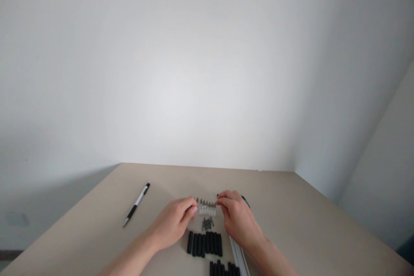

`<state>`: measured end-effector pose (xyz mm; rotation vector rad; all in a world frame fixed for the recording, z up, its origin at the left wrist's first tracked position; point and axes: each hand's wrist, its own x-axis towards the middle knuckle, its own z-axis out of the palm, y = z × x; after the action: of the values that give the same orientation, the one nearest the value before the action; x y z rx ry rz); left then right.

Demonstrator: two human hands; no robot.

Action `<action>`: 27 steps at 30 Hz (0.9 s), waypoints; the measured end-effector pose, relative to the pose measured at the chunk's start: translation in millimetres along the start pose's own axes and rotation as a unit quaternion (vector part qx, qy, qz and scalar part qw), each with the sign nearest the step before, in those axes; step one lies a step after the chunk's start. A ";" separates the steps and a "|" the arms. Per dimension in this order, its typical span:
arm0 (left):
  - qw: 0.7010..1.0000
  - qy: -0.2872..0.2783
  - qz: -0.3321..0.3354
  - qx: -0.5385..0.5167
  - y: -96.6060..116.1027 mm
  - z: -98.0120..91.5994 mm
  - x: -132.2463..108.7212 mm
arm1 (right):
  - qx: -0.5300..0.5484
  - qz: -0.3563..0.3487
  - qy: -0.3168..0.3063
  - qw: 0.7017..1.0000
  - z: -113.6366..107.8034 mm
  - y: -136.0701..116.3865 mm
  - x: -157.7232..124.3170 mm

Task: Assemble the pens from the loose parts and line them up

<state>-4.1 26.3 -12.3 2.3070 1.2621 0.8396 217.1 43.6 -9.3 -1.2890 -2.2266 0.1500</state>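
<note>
My left hand point(174, 220) pinches a thin pen part, probably a refill, whose pale end point(202, 207) points right; its dark part shows behind the fingers. Opposite it, my right hand point(237, 217) has its fingertips closed at the right end of a row of silver cone-shaped pen tips point(204, 202). Whatever those fingers hold is too small to tell. Just below the tips lie several small clear plastic pieces point(207, 212). Closer to me is a cluster of small springs point(207, 224), then a row of black rubber grips point(205, 244).
An assembled white and black pen point(137, 203) lies to the left on the beige table point(97, 233). White pen barrels point(238, 256) run under my right forearm. More black pen parts point(223, 269) sit at the bottom edge. A dark object point(246, 201) shows partly behind my right hand. A white wall point(194, 73) stands behind.
</note>
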 end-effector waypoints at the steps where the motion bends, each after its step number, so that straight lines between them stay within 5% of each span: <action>1: 1.000 0.001 -0.001 0.001 -0.4 0.5 0.1 | -0.001 -0.006 0.000 1.000 0.7 0.4 -0.2; 27: 1.000 -0.003 0.011 0.008 -2.5 -4.8 0.4 | -0.009 -0.053 -0.061 0.997 -4.9 2.6 4.7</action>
<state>-8.6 28.1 -10.1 2.3393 1.2471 0.8329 219.7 48.1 -4.2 -1.1965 -2.3984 0.1739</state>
